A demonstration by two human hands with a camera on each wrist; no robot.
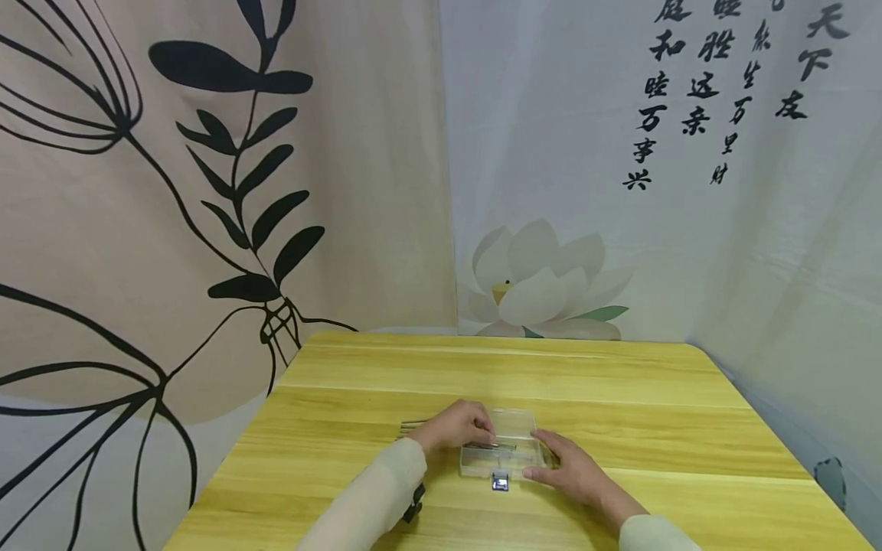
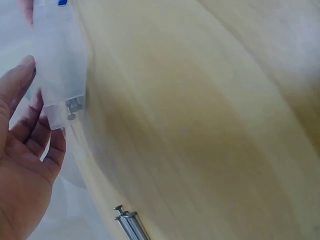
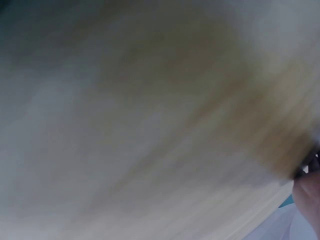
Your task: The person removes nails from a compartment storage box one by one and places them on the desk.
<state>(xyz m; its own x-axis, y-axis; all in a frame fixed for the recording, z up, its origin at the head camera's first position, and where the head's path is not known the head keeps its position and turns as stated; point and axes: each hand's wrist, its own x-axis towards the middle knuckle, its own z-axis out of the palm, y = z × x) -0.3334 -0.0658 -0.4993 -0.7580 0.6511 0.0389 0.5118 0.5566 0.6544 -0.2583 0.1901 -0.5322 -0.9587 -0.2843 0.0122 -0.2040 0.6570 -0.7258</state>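
Note:
A clear plastic box stands near the middle of the table, its lid folded back. My left hand is over the left part of the box, fingers bent down and pinching at metal nails that lie across the compartment. In the left wrist view, nail heads show at the end of the cloudy box wall, thumb and fingers close around that end. My right hand grips the box's right side, thumb in front and fingers behind. The right wrist view catches only a bit of hand.
More nails lie on the table left of the box, also in the left wrist view as a small bundle. A small dark-blue square piece sits at the box's front edge. Patterned curtains hang behind the wooden table.

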